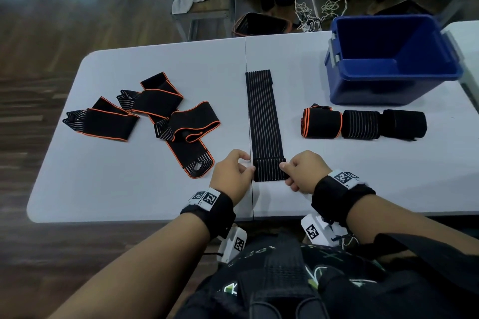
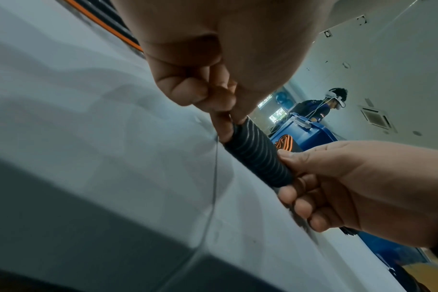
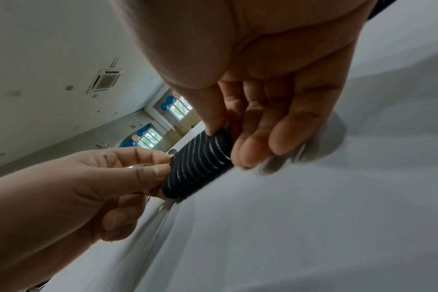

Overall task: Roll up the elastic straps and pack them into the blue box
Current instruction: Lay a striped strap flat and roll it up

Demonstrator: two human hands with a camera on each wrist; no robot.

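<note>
Both hands were rolling the near end of one strap.
Left hand [image 1: 231,173] and right hand [image 1: 303,170] pinched the small roll of the striped strap [image 1: 261,116], left of the blue box [image 1: 391,59]; next, I judged, even rolling toward its far end.

Ribbed, matt black elastic cloth in the strap [image 1: 262,116]; smooth, slightly glossy blue plastic in the box [image 1: 388,90]; smooth pale matt plastic on the table [image 1: 129,189].

Loose straps [image 1: 145,114] left, flat strap [image 1: 261,116] centre, three rolls [image 1: 363,124] right before the box [image 1: 394,85].
</note>
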